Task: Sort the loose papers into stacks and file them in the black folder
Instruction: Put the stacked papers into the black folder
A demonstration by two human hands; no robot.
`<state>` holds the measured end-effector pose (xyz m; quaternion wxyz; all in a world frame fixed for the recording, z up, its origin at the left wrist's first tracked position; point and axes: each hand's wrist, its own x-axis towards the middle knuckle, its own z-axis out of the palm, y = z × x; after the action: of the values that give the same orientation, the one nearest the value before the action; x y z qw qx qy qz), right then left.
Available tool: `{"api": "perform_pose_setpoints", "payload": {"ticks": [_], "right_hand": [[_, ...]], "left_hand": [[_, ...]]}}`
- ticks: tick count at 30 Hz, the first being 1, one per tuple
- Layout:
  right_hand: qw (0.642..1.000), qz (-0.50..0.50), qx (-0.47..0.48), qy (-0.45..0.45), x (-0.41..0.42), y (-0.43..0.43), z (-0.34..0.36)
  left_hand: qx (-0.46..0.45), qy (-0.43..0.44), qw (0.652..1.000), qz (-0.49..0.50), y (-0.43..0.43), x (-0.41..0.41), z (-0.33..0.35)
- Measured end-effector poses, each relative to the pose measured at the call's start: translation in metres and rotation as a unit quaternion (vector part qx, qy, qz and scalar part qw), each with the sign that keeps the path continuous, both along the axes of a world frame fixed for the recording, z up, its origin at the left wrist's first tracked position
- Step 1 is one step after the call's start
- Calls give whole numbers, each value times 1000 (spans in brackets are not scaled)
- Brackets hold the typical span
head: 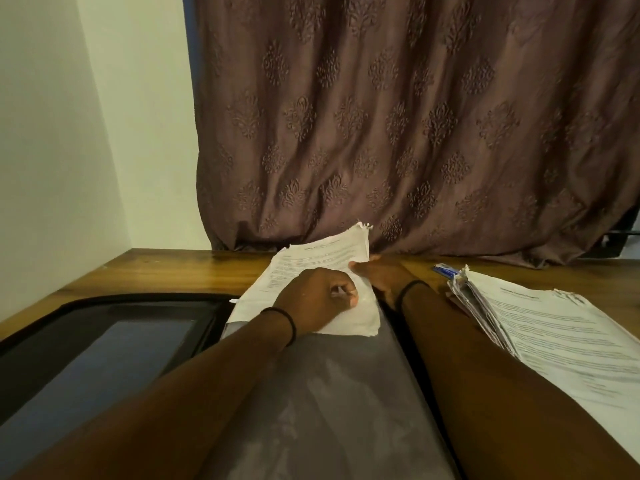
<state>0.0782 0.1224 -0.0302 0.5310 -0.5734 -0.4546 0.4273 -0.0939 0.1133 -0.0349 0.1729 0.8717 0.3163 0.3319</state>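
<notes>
The black folder (104, 348) lies open on the wooden table, its left flap dark with a bluish panel and a grey sleeve page (322, 393) in the middle. A thin stack of printed papers (311, 261) sticks out of the sleeve's far end, its far corner lifted toward the curtain. My left hand (318, 299) rests on these papers with fingers curled, pinching them. My right hand (377, 275) grips the stack's right edge, thumb on top. A thicker stack of loose papers (554, 334) lies to the right on the table.
A brown patterned curtain (415, 133) hangs right behind the table's far edge. A small blue and white object (446, 270) lies by the right stack's far corner. The wooden table (166, 271) meets a white wall on the left.
</notes>
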Motion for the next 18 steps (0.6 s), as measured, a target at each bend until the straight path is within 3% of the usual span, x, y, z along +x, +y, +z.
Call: {"api": "perform_pose_setpoints", "payload": {"ticks": [3,9,18], "right_hand": [[1000,10,13,5,5,-6,-1],[997,72,-13,32,12,-16,4],[986,156,-46,-23,13,-21,9]], "left_hand": [[-20,61,998,-20,11,-21,12],[-159,56,985,-43,24,-65,26],[-99,25,991,-84,19,-41,15]]}}
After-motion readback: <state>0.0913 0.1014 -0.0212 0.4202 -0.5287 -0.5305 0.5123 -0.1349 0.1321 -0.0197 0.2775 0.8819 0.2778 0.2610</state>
